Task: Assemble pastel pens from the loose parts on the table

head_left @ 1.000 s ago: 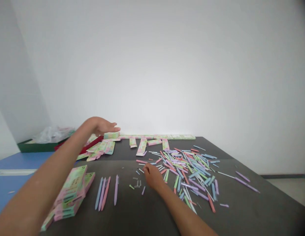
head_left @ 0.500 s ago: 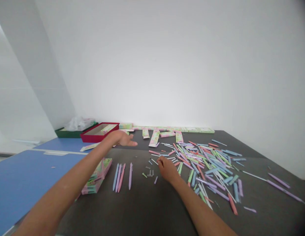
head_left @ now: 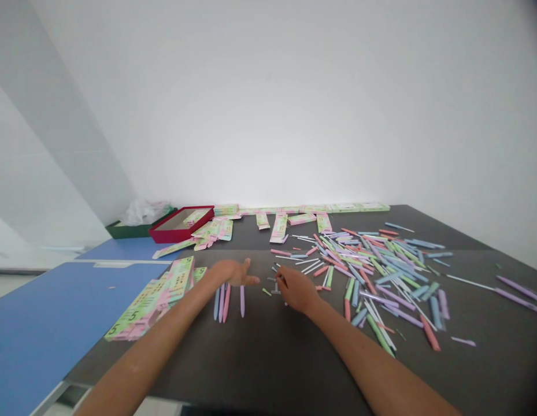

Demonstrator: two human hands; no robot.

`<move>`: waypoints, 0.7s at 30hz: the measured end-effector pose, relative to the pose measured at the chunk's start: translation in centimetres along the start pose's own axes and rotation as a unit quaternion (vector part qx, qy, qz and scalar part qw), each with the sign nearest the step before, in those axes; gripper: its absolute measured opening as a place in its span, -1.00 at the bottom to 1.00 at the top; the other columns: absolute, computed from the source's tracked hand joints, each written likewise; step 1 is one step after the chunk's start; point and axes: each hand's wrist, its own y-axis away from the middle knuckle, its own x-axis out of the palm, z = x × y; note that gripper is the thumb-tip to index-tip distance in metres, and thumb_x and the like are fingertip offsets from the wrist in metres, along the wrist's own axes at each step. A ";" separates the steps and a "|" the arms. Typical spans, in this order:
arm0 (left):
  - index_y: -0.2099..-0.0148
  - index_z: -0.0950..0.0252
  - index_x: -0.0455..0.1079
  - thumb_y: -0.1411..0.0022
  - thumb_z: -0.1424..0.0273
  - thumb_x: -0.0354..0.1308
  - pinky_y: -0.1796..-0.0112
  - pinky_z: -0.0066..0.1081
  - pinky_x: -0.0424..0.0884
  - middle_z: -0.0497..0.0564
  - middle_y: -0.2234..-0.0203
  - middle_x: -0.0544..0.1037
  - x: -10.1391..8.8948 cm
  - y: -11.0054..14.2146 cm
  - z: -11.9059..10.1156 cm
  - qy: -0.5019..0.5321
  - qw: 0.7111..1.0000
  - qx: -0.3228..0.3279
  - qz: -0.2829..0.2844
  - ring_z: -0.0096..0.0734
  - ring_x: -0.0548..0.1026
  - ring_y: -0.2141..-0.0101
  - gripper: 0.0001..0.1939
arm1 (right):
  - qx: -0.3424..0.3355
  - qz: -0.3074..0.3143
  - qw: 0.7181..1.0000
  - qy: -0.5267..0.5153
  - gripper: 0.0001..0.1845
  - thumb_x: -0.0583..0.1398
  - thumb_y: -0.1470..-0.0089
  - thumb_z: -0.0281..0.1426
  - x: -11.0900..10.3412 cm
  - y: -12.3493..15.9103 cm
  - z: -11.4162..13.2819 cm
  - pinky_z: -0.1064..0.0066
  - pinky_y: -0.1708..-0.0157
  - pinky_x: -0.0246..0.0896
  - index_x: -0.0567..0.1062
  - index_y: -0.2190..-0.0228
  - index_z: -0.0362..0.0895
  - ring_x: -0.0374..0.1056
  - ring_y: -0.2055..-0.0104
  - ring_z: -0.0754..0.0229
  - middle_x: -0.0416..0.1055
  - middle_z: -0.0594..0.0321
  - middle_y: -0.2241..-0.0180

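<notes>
My left hand (head_left: 234, 272) hovers palm down with thumb and fingers apart, holding nothing. It covers the upper ends of several assembled pens laid side by side, among them a blue pen (head_left: 217, 304) and a pink pen (head_left: 226, 304); a purple pen (head_left: 242, 302) lies a little apart. To the right, my right hand (head_left: 295, 289) is closed in a pinch at the tabletop. What sits between its fingertips is too small to make out. Close by are small clear pieces and a green clip (head_left: 267, 292). A heap of loose pen parts (head_left: 372, 266) spreads right of this hand.
Stacked printed pen boxes (head_left: 159, 297) stand at the left, with flattened ones (head_left: 214, 231) behind. A red tray (head_left: 173, 234) and a green tray (head_left: 129, 231) holding a plastic bag (head_left: 142, 212) are at the back left. More boxes (head_left: 278, 228) lie near the wall.
My left hand has come down and nearer, over the pens' upper ends. My right hand has shifted slightly left, over the small clear pieces. The whole view has tilted a little.
</notes>
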 end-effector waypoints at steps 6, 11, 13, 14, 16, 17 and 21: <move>-0.37 0.34 -0.25 -0.15 -0.18 -0.11 0.05 -0.12 0.31 0.38 -0.12 0.30 1.7 1.6 -2.5 0.009 0.999 0.017 0.049 0.07 0.34 -0.07 -0.03 | -0.023 0.039 0.999 0.023 -0.79 0.01 -0.17 -0.39 0.6 0.3 1.6 0.38 0.27 0.07 0.43 0.26 -0.10 0.37 0.19 0.13 0.48 0.14 0.24; -0.37 0.42 -0.31 -0.20 -0.12 -0.15 0.03 -0.11 0.27 0.41 -0.16 0.21 2.1 2.6 -1.9 0.019 0.999 0.014 0.043 0.09 0.31 -0.09 -0.05 | -0.026 0.071 0.996 0.042 -0.78 0.01 -0.15 -0.38 1.1 -0.2 2.7 0.31 0.24 0.14 0.43 0.23 -0.11 0.39 0.18 0.06 0.48 0.07 0.24; -0.37 0.41 -0.35 -0.22 -0.09 -0.15 0.01 -0.12 0.26 0.38 -0.19 0.18 2.2 3.0 -1.7 0.025 0.999 0.019 0.039 0.07 0.29 -0.11 -0.08 | -0.024 0.085 0.995 0.045 -0.77 0.03 -0.13 -0.39 1.6 -0.5 3.3 0.27 0.25 0.18 0.44 0.23 -0.13 0.41 0.19 0.02 0.49 0.03 0.25; -0.37 0.40 -0.37 -0.23 -0.08 -0.14 0.01 -0.12 0.25 0.37 -0.19 0.18 2.3 3.2 -1.8 0.029 0.999 0.024 0.038 0.06 0.28 -0.11 -0.09 | -0.024 0.092 0.995 0.045 -0.76 0.05 -0.11 -0.38 1.9 -0.7 3.7 0.26 0.25 0.19 0.44 0.21 -0.14 0.41 0.19 0.00 0.49 0.01 0.25; -0.37 0.40 -0.40 -0.24 -0.06 -0.14 0.00 -0.15 0.25 0.36 -0.18 0.19 2.5 3.6 -1.9 0.036 0.998 0.035 0.039 0.03 0.28 -0.12 -0.09 | -0.024 0.102 0.994 0.038 -0.72 0.11 -0.05 -0.36 2.5 -1.0 4.6 0.25 0.26 0.22 0.44 0.17 -0.15 0.42 0.18 -0.02 0.50 -0.01 0.24; -0.37 0.41 -0.41 -0.24 -0.05 -0.14 0.00 -0.17 0.24 0.35 -0.18 0.20 2.5 3.9 -2.1 0.040 0.998 0.041 0.039 0.01 0.28 -0.12 -0.09 | -0.024 0.106 0.994 0.032 -0.70 0.13 -0.03 -0.36 2.9 -1.1 5.1 0.25 0.27 0.23 0.44 0.16 -0.14 0.43 0.18 -0.03 0.50 -0.01 0.25; -0.36 0.44 -0.45 -0.26 -0.02 -0.14 0.01 -0.21 0.26 0.38 -0.18 0.21 2.6 4.9 -2.4 0.054 0.996 0.056 0.040 -0.02 0.30 -0.11 -0.10 | -0.001 0.113 0.994 -0.002 -0.70 0.19 0.08 -0.42 4.3 -1.5 7.0 0.19 0.31 0.27 0.51 0.22 -0.15 0.45 0.21 -0.13 0.51 -0.05 0.28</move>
